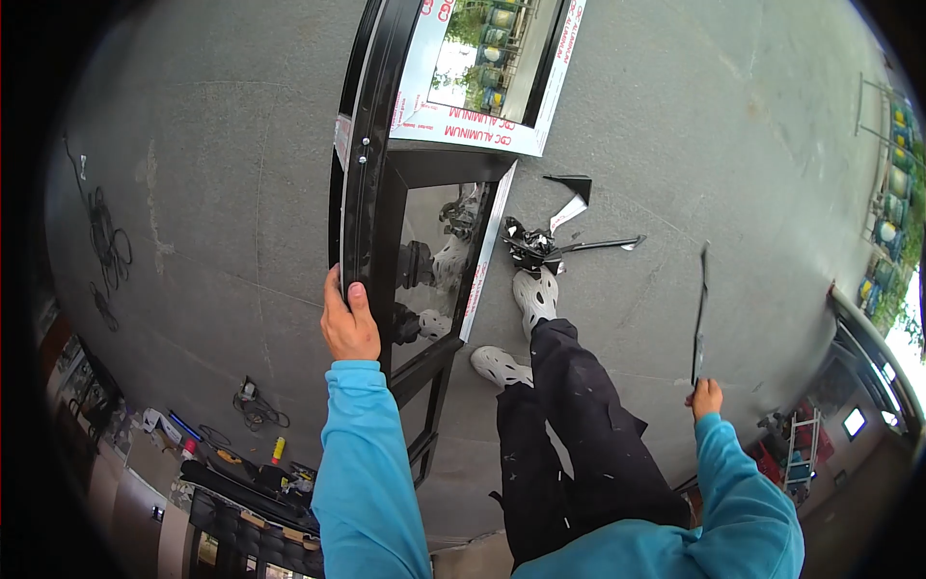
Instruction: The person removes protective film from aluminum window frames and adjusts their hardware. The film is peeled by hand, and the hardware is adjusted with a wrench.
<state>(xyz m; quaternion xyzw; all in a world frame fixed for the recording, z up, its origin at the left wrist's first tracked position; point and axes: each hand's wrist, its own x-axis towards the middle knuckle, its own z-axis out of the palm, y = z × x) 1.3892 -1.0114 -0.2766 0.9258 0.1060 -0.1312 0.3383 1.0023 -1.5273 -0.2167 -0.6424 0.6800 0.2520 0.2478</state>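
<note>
A black aluminium frame with glass panes stands upright on the floor to my left. My left hand is closed round its near vertical edge, thumb on the front and fingers along the outer side. White protective film with red "CDC ALUMINIUM" print covers part of the frame. Out to the right, my right hand grips the lower end of a thin black strip, which points away from me. By my shoe lies a tangled pile of black and white strips.
Coiled black cable lies on the grey floor at far left. A corded power tool sits at lower left, near more tools and a yellow bottle. At right stand a stepladder and, farther off, a metal railing.
</note>
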